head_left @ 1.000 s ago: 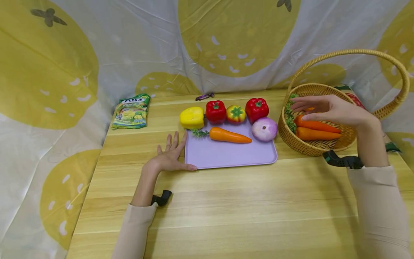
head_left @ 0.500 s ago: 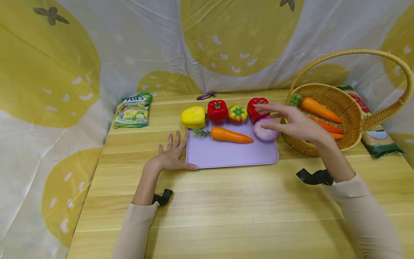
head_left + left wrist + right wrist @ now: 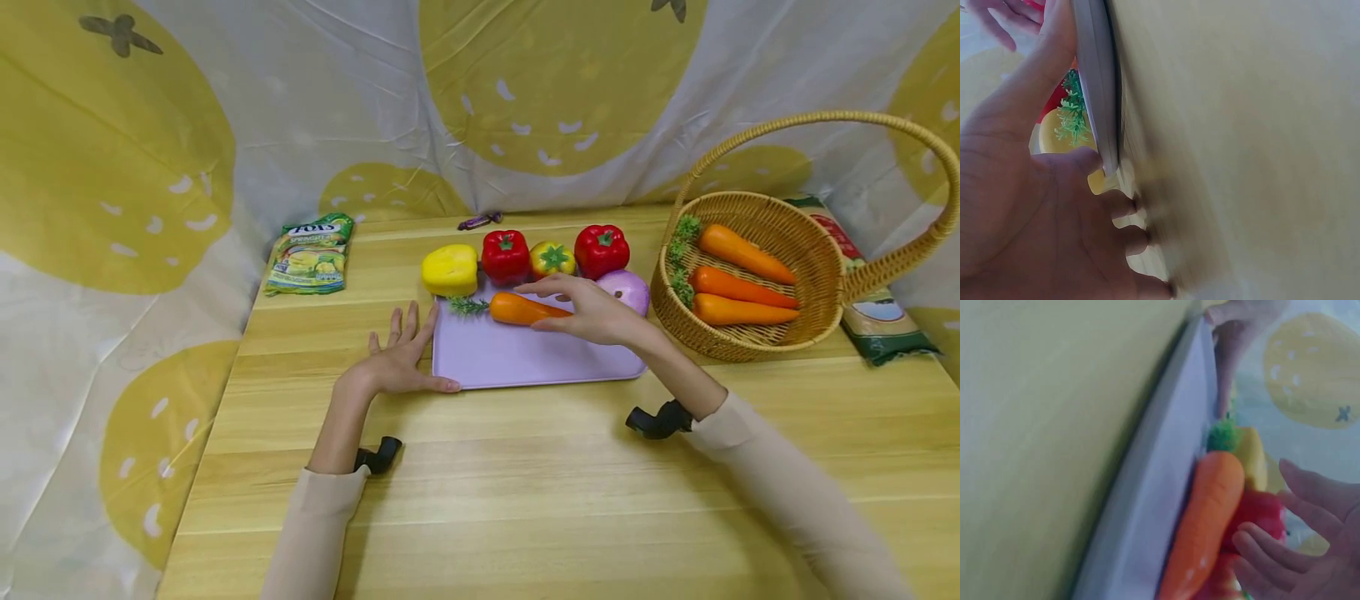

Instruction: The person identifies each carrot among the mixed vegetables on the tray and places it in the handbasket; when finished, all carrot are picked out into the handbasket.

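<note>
My left hand (image 3: 393, 367) has its fingers spread on the table at the left edge of a lilac tray (image 3: 517, 362), thumb at the near corner. An orange carrot (image 3: 517, 310) with green leaves lies on the tray. Over its right end hovers my right hand (image 3: 600, 312); in the right wrist view its extended fingers (image 3: 1275, 550) look apart from the carrot. Along the tray's back are a yellow pepper (image 3: 450, 269), two red peppers (image 3: 506, 258) and a yellow-red tomato-like piece (image 3: 551, 258). The right hand partly covers a purple onion (image 3: 628, 287).
A wicker basket (image 3: 675, 317) with a tall handle holds three carrots (image 3: 750, 254) at the right. Behind it lies a green and red bag (image 3: 877, 325). A green packet (image 3: 309, 257) sits at back left, and a purple wrapped candy (image 3: 480, 221) near the curtain.
My right hand has moved left from above the basket, past the onion, to the carrot on the tray. The basket's carrots are now uncovered. My left hand stays put.
</note>
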{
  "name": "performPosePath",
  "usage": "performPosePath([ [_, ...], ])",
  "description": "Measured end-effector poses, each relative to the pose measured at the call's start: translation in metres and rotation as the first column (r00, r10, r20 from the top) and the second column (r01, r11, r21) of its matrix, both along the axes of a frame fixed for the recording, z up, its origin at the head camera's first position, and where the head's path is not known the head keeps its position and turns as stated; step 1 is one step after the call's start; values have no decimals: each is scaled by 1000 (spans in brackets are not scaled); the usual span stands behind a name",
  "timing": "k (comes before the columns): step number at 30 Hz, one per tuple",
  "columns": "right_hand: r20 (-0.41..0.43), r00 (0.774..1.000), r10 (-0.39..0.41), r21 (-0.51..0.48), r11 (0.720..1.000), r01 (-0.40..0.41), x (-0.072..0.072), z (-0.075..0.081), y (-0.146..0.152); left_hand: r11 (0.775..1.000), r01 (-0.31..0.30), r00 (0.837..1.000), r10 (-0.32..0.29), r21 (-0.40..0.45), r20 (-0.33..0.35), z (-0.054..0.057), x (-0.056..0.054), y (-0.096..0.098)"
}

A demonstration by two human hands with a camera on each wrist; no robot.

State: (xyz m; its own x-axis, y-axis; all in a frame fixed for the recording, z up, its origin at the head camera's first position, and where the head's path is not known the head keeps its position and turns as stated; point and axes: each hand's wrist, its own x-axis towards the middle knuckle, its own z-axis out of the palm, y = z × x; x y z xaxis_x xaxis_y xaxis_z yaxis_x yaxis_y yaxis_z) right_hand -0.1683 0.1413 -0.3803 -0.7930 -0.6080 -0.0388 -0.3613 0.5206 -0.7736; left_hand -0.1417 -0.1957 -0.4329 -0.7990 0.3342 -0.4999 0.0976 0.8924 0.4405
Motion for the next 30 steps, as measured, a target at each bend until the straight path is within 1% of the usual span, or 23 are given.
performPosePath([
  [3,-11,1000,-24,8,1000,24,-2,-8,-9,1000,4,1000,-4,-8,-3,0,0,1],
  [5,-24,999,-31,6,999,31,-3,-12,-13,1000,3,1000,-3,-4,0,4,1,2],
  [8,-29,999,-39,3,999,39,-5,-15,-16,1000,6,1000,-6,15,0,12,5,5],
  [10,-34,999,-39,1,999,39,-7,-16,-17,1000,7,1000,-7,22,1,14,7,6],
  [18,-16,999,-41,-2,999,41,-13,-19,-20,1000,3,1000,-3,15,0,8,4,4],
  [23,-5,999,-40,-6,999,40,-16,-22,-24,1000,0,1000,0,8,3,6,3,3],
  [27,6,999,-49,-17,999,49,-18,-25,-26,1000,3,1000,-3,0,0,9,4,3],
  [30,12,998,-54,-24,998,55,-21,-28,-28,1000,4,1000,-4,9,3,16,7,5],
])
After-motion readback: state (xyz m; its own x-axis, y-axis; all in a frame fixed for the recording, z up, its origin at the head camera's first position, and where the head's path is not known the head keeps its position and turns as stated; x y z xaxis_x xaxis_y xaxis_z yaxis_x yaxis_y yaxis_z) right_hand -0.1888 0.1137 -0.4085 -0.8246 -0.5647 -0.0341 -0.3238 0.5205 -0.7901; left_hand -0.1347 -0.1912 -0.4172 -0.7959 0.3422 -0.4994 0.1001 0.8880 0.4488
